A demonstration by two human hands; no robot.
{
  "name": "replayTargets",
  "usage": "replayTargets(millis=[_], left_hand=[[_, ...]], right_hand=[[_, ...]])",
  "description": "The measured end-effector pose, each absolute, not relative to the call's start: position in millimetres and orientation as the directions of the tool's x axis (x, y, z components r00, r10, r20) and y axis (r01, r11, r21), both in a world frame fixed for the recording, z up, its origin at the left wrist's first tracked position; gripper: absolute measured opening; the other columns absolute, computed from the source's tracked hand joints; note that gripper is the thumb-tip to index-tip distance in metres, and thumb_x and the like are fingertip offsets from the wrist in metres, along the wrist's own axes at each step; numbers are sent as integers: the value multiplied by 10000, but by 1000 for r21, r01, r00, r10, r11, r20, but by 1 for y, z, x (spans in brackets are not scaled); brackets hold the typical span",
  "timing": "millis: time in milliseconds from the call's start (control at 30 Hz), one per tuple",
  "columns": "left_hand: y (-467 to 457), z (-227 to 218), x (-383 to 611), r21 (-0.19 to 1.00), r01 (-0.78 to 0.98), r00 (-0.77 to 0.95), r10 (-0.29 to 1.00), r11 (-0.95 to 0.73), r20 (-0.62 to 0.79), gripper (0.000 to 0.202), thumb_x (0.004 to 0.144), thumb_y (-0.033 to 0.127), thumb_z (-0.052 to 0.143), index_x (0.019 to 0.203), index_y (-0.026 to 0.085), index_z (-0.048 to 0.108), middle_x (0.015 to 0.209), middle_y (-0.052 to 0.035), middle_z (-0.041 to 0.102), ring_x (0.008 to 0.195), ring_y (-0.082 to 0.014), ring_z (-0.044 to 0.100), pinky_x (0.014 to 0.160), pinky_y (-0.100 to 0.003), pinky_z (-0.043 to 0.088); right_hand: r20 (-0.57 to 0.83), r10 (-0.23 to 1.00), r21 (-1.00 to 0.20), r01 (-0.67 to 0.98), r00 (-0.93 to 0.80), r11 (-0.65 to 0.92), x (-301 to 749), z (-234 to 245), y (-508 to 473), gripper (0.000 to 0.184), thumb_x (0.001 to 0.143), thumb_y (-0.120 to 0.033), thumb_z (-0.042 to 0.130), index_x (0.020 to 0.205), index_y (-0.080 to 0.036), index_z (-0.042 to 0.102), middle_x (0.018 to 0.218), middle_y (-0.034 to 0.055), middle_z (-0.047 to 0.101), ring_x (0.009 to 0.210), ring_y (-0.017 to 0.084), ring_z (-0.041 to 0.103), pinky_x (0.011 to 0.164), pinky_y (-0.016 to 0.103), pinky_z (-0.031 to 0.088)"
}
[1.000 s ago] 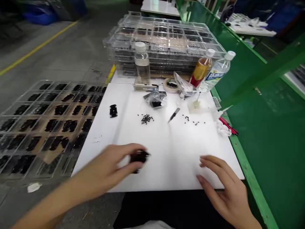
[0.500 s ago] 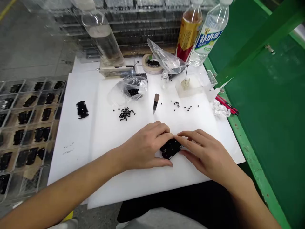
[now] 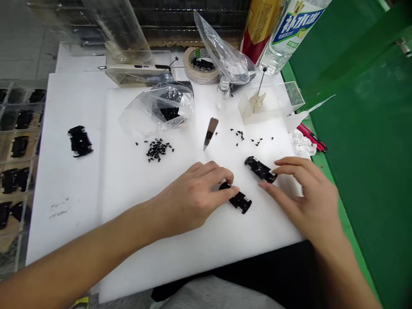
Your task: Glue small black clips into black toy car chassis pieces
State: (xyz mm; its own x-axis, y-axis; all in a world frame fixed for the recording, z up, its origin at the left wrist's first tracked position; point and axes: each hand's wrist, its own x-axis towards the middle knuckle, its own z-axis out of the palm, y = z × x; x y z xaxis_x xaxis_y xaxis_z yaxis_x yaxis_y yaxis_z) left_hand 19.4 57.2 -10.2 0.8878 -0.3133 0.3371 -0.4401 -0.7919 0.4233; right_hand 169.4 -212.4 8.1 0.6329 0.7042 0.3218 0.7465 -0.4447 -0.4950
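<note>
A small-parts assembly workshop — green workbench [image 3: 363, 141], clear trays [image 3: 30, 197] of black parts [image 3: 9, 180] (concrete floor [image 3: 22, 38] alongside)

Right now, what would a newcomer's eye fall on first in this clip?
Two hands on the white board draw the eye: the left hand has its fingers on a black strip, and the right hand touches a second strip. Above them lie a heap of black bits and a knife blade.

clear plastic bottle [image 3: 291, 32], 1 o'clock: we read 补水啦, white on blue label
gold-and-red bottle [image 3: 260, 25], 12 o'clock: label cut off, we can't read it
</note>
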Motion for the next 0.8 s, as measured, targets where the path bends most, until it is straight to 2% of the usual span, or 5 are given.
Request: replayTargets(millis=[200,333,433,633,800], left_hand=[[56,-3,20,252,-432,845,-291,-866,448,427,1035,-69,572,1374,143,722,1313,-163,704,1085,-286,655,825,-440,528],[46,1,18,196,-540,778,-398,-818,486,289,1091,57,605,1338,106,747,1342,-139,751,1177,-283,704,897,-456,584],[41,3,15,117,-605,735,-497,-787,460,242,1142,214,656,1313,89,773,1412,-132,778,1297,-308,725,980,-492,601],[57,11,13,-48,-574,671,-504,-817,544,254,1060,226,822,847,95,778,967,-142,832,945,-303,795,817,-493,596],[36,20,15,-31,-478,740,-422,-878,523,185,1072,258,799,1069,73,801,1215,-186,822,1100,-340,778,830,-482,612]], right_hand=[[238,748,-493,741,619,-456,173,18,-205,455,1040,-631,841,1262,-248,739,1376,103,759,1154,319,767,943,481,641],[313,548,-558,617,775,-555,218,30,-213,386,1056,-538,824,1283,-236,741,1163,59,765,793,183,695,629,343,540],[348,416,-563,543,840,-624,269,22,-203,490,955,-482,905,1314,-190,744,1018,42,726,659,157,573,634,356,488],[341,456,-653,556,822,-515,314,17,-179,224,806,-295,939,781,-212,732,946,70,707,879,268,682,883,489,564],[325,533,-867,471,781,-161,259,48,-201,190,1033,-390,813,1095,-269,679,1386,122,774,1228,330,785,931,506,679]])
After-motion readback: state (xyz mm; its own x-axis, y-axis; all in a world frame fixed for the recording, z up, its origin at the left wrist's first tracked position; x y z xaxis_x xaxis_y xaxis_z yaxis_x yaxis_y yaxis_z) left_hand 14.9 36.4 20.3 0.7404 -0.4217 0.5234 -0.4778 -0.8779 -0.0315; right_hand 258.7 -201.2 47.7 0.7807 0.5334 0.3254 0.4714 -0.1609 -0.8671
